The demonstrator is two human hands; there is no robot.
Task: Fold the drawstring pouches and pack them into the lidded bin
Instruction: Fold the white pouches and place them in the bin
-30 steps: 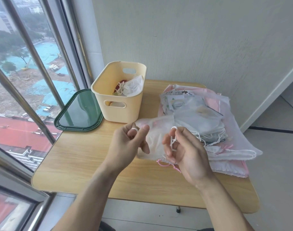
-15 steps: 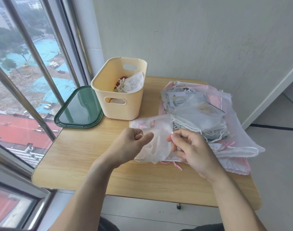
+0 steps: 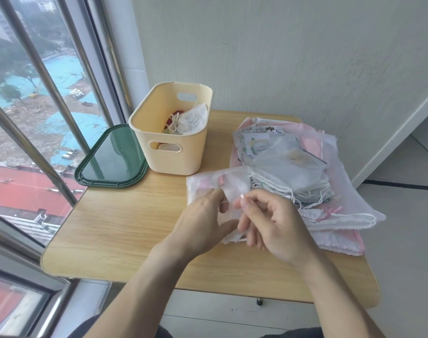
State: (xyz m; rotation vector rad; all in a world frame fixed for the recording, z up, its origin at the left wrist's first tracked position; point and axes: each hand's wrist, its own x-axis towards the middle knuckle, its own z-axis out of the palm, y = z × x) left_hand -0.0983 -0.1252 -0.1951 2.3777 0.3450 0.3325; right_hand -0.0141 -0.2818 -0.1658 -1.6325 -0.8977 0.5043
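While pinched: pouch (image 3: 222, 181) between hands (image 3: 234, 220).

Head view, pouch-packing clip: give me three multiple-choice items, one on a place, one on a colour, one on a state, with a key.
1. Where does the lid lie?
A. on the bin
B. flat on the table, on the window side of the bin
C. on the pouch pile

2. What colour is the bin?
A. pale yellow
B. dark green
C. pink

3. What are the hands doing?
A. both rest flat on the table
B. both pinch the sheer white pouch
C. one reaches into the bin

Key: 1 B, the green lid sits on the table beside the open bin. 2 A, its walls are pale yellow. 3 B, the left hand and right hand both hold the sheer white pouch by curled fingertips, beside the pouch pile.
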